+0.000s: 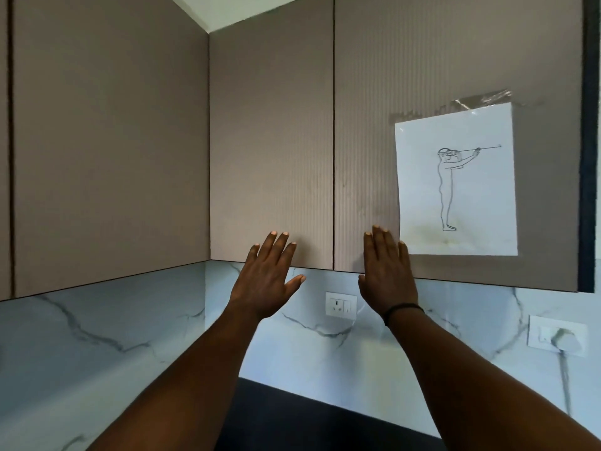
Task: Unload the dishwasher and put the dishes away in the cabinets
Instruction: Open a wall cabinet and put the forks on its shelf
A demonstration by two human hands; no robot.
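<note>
Both my arms reach up toward the brown upper cabinets, whose doors are all closed. My left hand [268,275] is held flat with straight, spread fingers in front of the lower edge of the left cabinet door [271,141]. My right hand [385,268] is also flat, fingers straight and together, at the lower edge of the right cabinet door [367,125]; a black band circles its wrist. Neither hand holds anything. I cannot tell whether the fingertips touch the doors. No dishes and no dishwasher are in view.
A sheet of paper [457,183] with a line drawing of a standing figure is taped to the right door. More closed doors [110,141] run along the left wall. A marble backsplash [97,336] carries a white socket [340,305] and a switch plate [556,336]. A dark countertop [292,418] lies below.
</note>
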